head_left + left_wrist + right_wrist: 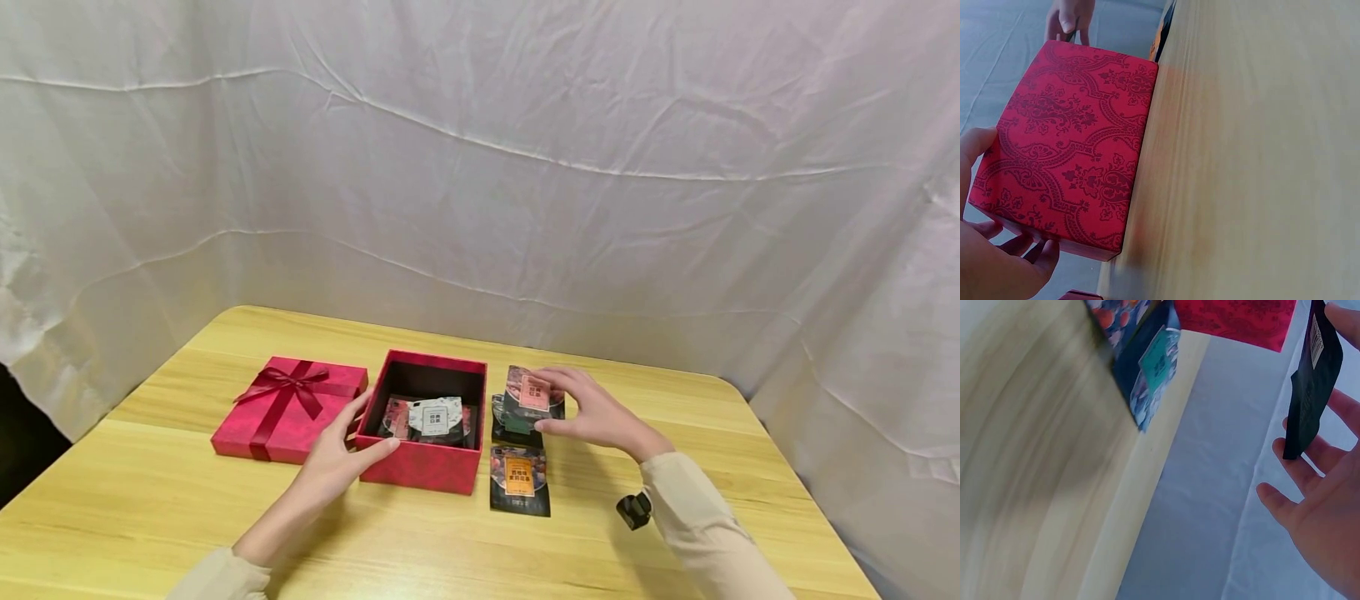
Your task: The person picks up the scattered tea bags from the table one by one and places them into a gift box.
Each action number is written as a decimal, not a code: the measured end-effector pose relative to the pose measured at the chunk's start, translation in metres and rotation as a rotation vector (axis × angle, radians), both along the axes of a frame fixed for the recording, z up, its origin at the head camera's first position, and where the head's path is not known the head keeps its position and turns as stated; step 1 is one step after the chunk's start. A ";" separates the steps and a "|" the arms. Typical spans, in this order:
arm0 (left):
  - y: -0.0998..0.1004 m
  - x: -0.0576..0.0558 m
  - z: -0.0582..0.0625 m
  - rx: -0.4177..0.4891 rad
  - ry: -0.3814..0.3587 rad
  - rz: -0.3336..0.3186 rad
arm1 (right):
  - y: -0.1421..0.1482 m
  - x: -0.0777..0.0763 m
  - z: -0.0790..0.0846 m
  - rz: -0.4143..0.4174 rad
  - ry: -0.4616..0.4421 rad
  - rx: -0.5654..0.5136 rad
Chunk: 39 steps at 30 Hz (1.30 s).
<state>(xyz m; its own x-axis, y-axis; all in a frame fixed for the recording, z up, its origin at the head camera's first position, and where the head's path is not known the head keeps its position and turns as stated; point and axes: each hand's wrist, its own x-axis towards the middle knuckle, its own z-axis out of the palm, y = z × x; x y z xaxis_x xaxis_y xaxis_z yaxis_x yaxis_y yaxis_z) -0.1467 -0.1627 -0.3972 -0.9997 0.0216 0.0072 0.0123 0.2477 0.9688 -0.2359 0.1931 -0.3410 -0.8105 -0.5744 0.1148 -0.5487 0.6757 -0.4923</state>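
A red patterned gift box [420, 467] stands uncovered on the table. My left hand [330, 467] grips its near left corner, thumb on the front rim and fingers along the side, as the left wrist view also shows. Several sachets lie inside; a white-topped sachet [435, 419] is uppermost. To the right of the box, my right hand [600, 421] pinches a dark sachet with a pink label [534, 392] between thumb and fingers. Below this raised sachet is a green-labelled sachet [1155, 362], partly hidden in the head view. Nearer me lies an orange-labelled sachet [520, 479].
The red lid [251, 417] with a dark red ribbon bow lies left of the box. The wooden table [420, 550] has a pale cloth curtain [480, 208] hanging behind it. A small black device [634, 510] sits at my right wrist.
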 end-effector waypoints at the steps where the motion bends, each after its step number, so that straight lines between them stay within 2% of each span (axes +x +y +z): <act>1: 0.000 0.000 0.000 0.000 0.000 0.001 | -0.002 0.000 0.001 0.001 0.003 0.007; 9: 0.000 -0.001 0.000 0.033 -0.001 -0.007 | -0.015 -0.001 0.008 0.021 -0.006 0.023; 21: 0.000 0.000 0.002 0.020 0.015 -0.003 | -0.035 -0.005 0.019 0.091 0.004 0.028; 27: 0.001 0.000 0.002 0.012 0.027 -0.001 | -0.046 -0.008 0.021 0.126 0.032 0.046; 39: 0.000 0.000 0.001 0.026 0.022 -0.006 | -0.067 -0.008 0.024 0.158 0.032 0.089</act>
<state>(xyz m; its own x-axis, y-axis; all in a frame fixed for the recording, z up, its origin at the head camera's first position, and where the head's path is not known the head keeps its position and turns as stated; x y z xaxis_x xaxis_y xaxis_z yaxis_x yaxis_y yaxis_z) -0.1471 -0.1628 -0.3965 -0.9992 0.0267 0.0294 0.0347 0.2224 0.9743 -0.2443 0.1265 -0.3165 -0.7060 -0.7034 0.0820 -0.6659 0.6200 -0.4149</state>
